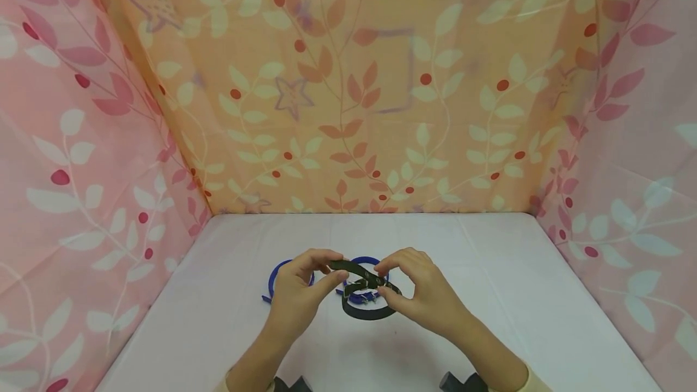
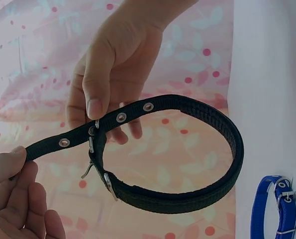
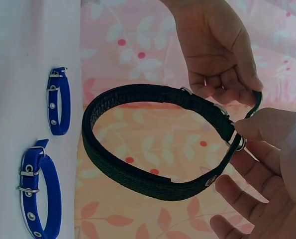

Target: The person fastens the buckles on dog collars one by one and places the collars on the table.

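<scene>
A dark green collar [image 1: 370, 314] with metal eyelets and a buckle is held up between both hands, its strap passing through the buckle to form a loop. My left hand [image 1: 296, 295] pinches the strap's free end between thumb and fingers. At the buckle [image 2: 92, 144], my right hand [image 1: 430, 295] pinches the collar, thumb against the strap. In the right wrist view, the right fingers partly hide the buckle. Behind the hands lie two blue collars, each in a loop: one [image 3: 63, 112] and another [image 3: 55, 199], both with metal buckles and eyelets.
The collars lie on a white-covered table [image 1: 468, 247]. A pink floral cloth wall [image 1: 98, 198] stands at the left, another [image 1: 626, 198] at the right, and an orange floral cloth [image 1: 348, 156] at the back. Dark objects [image 1: 463, 382] show below the wrists.
</scene>
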### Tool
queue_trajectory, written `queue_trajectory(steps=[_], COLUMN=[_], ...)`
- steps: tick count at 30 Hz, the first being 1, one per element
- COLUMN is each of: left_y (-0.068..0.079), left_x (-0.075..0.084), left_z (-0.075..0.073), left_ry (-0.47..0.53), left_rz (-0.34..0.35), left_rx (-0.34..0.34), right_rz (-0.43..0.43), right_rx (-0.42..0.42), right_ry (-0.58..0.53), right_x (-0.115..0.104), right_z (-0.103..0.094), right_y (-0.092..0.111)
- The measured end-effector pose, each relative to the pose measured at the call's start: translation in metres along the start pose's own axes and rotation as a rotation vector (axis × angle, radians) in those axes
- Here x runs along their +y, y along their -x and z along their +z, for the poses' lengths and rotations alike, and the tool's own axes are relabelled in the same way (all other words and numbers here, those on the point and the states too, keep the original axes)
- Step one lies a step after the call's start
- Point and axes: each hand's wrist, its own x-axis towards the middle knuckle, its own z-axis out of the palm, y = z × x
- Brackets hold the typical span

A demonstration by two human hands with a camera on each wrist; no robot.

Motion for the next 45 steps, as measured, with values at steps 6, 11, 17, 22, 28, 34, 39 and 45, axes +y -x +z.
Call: queue_trajectory(steps=[6,11,17,22,28,34,39,45], left_y=[0.001,0.002,0.004,0.006,0.004,0.001,-0.001,0.0], left_x=[0.0,-0.002,-0.004,-0.003,-0.005,-0.013,-0.023,-0.029], left_z=[0.003,0.008,0.011,0.013,0.015,0.02,0.026,0.032], left_ry=[-0.047,-0.112,-0.122,-0.114,-0.081,-0.083,-0.141,-0.167], left_rz=[-0.026,-0.003,0.01,0.01,0.027,-0.011,-0.042,-0.039], left_rx=[-0.012,-0.036,-0.059,-0.055,-0.075,-0.152,-0.223,-0.26], right_rz=[-0.011,-0.016,-0.07,-0.092,-0.114,-0.076,-0.083,-0.114], right_rx=[-0.02,-0.017,0.007,0.025,0.069,0.13,0.159,0.183], right_ry=[0.013,0.0,0.005,0.02,-0.003,-0.058,-0.091,-0.111], right_x=[-0.001,-0.003,-0.005,-0.006,-0.002,-0.001,-0.002,-0.002], right_z=[-0.001,-0.001,0.001,0.001,0.003,0.002,0.002,0.004], right_y=[0.0,0.0,0.001,0.001,0.001,0.001,0.001,0.001])
